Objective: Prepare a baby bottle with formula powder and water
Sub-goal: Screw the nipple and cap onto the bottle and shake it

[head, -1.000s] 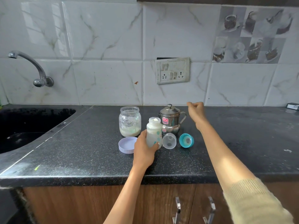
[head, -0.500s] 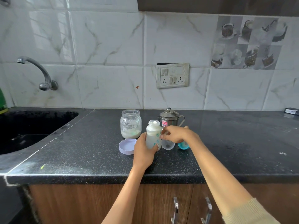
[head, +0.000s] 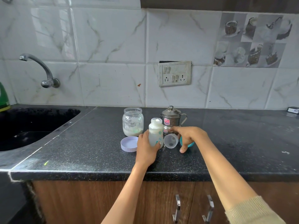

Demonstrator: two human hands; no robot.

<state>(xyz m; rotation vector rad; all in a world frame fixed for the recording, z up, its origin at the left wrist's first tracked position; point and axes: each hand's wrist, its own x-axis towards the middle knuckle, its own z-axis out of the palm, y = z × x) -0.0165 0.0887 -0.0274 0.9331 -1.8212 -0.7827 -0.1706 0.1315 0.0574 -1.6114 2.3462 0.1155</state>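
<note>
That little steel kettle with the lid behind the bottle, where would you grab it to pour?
Probably by the curved handle on the right side of the small lidded steel kettle, coming in with the right hand, which is already nearest. The handle loop stands clear of the body, while the open white baby bottle, held by the left hand, blocks the front-left approach.

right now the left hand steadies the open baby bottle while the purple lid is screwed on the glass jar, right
Not quite. The head view shows the round purple plastic lid lying on the black counter, off the glass jar. The left hand does steady the open baby bottle.
</note>
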